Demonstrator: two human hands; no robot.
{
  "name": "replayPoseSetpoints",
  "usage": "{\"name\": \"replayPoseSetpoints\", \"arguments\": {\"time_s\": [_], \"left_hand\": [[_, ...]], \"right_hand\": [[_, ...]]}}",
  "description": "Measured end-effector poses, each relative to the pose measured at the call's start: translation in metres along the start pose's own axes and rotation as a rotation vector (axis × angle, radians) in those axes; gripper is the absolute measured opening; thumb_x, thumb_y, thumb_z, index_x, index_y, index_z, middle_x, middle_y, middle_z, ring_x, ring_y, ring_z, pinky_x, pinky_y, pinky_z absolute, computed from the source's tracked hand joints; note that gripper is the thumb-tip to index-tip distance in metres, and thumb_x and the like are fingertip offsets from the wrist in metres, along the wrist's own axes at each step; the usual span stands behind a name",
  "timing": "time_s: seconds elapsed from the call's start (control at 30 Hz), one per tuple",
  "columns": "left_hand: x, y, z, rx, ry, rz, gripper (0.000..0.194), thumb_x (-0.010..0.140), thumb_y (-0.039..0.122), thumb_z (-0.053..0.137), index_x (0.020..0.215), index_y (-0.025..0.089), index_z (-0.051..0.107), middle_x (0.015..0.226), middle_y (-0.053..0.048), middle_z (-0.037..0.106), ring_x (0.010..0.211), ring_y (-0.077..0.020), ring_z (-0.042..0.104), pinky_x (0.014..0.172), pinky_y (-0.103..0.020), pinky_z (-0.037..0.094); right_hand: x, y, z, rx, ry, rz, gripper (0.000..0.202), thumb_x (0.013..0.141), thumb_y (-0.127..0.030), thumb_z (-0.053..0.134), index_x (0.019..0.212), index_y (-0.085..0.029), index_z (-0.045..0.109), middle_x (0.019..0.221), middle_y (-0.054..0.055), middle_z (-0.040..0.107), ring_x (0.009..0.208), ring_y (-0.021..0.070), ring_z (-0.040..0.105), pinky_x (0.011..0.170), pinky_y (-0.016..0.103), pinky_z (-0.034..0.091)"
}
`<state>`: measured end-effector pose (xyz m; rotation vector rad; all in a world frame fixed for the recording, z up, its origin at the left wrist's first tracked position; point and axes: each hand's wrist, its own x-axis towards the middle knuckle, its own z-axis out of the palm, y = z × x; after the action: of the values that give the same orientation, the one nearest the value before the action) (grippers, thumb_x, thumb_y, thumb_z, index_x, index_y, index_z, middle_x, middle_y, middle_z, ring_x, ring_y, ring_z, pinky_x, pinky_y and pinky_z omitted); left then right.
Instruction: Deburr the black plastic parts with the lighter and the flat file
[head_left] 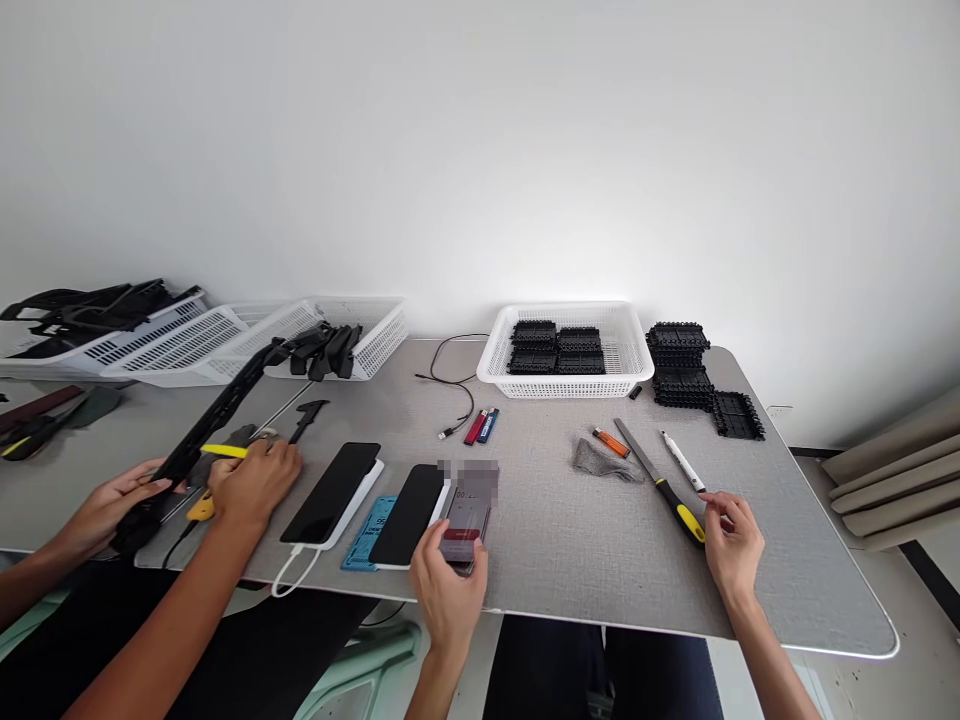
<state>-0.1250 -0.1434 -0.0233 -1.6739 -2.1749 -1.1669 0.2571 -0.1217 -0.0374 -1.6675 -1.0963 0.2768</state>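
Note:
My left hand (448,585) grips the near end of a phone (471,515) with a lit screen, fingers on its left edge and thumb on its right. Left of it, a dark-screened phone (409,515) rests partly over a blue card (361,540). My right hand (733,545) has its fingertips pinched at the near end of a white marker pen (681,460), which lies on the table. Just left of those fingers is a flat file (660,485) with a black and yellow handle. An orange lighter (611,442) and a grey cloth (606,462) lie beyond the file.
A white basket (566,387) holds black ridged plates; more plates (679,365) are stacked beside it. Two lighters (481,426) and a cable (450,383) lie nearby. At left, a co-worker's hands (255,480) work on a long black part (217,410), near a charging phone (330,495).

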Motion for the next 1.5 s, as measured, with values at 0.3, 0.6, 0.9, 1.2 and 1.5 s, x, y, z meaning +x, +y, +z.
{"name": "replayPoseSetpoints", "arguments": {"time_s": [0.3, 0.6, 0.9, 1.2, 1.5], "left_hand": [[0.028, 0.01, -0.001, 0.072, -0.267, -0.034, 0.072, 0.088, 0.052, 0.056, 0.143, 0.01, 0.04, 0.14, -0.023, 0.052, 0.131, -0.0389, 0.05, 0.102, -0.056, 0.047], [0.034, 0.001, 0.024, 0.196, -0.334, -0.063, 0.083, 0.086, 0.052, 0.057, 0.144, -0.003, 0.036, 0.141, -0.032, 0.05, 0.132, -0.0432, 0.05, 0.108, -0.057, 0.042], [0.04, 0.001, 0.03, 0.244, -0.36, -0.091, 0.082, 0.087, 0.047, 0.055, 0.146, -0.006, 0.033, 0.137, -0.033, 0.054, 0.131, -0.0422, 0.052, 0.105, -0.053, 0.045], [0.047, 0.007, 0.033, 0.264, -0.397, -0.142, 0.08, 0.089, 0.043, 0.052, 0.147, -0.009, 0.032, 0.136, -0.034, 0.055, 0.131, -0.0417, 0.052, 0.1, -0.051, 0.049], [0.051, 0.009, 0.034, 0.327, -0.404, -0.095, 0.079, 0.09, 0.04, 0.049, 0.144, -0.014, 0.033, 0.127, -0.033, 0.06, 0.125, -0.0408, 0.055, 0.099, -0.049, 0.049]], "right_hand": [[0.0, 0.002, 0.0, 0.008, -0.007, 0.003, 0.029, 0.091, -0.037, 0.054, 0.089, -0.017, 0.075, 0.096, 0.01, 0.068, 0.085, 0.0222, 0.064, 0.069, 0.032, 0.052], [0.001, 0.0, 0.0, 0.002, -0.015, 0.013, 0.031, 0.091, -0.039, 0.053, 0.088, -0.018, 0.075, 0.096, 0.011, 0.067, 0.086, 0.023, 0.065, 0.068, 0.032, 0.052], [0.0, -0.001, 0.0, 0.004, -0.021, 0.014, 0.03, 0.091, -0.038, 0.053, 0.09, -0.017, 0.074, 0.096, 0.01, 0.067, 0.085, 0.0222, 0.064, 0.068, 0.031, 0.052], [0.0, -0.003, -0.001, -0.005, -0.022, 0.004, 0.03, 0.091, -0.037, 0.052, 0.088, -0.017, 0.075, 0.096, 0.011, 0.068, 0.085, 0.0226, 0.065, 0.066, 0.031, 0.053], [0.002, -0.001, 0.0, 0.007, -0.021, 0.02, 0.029, 0.09, -0.037, 0.052, 0.086, -0.018, 0.074, 0.096, 0.01, 0.067, 0.084, 0.0218, 0.064, 0.066, 0.03, 0.052]]}}
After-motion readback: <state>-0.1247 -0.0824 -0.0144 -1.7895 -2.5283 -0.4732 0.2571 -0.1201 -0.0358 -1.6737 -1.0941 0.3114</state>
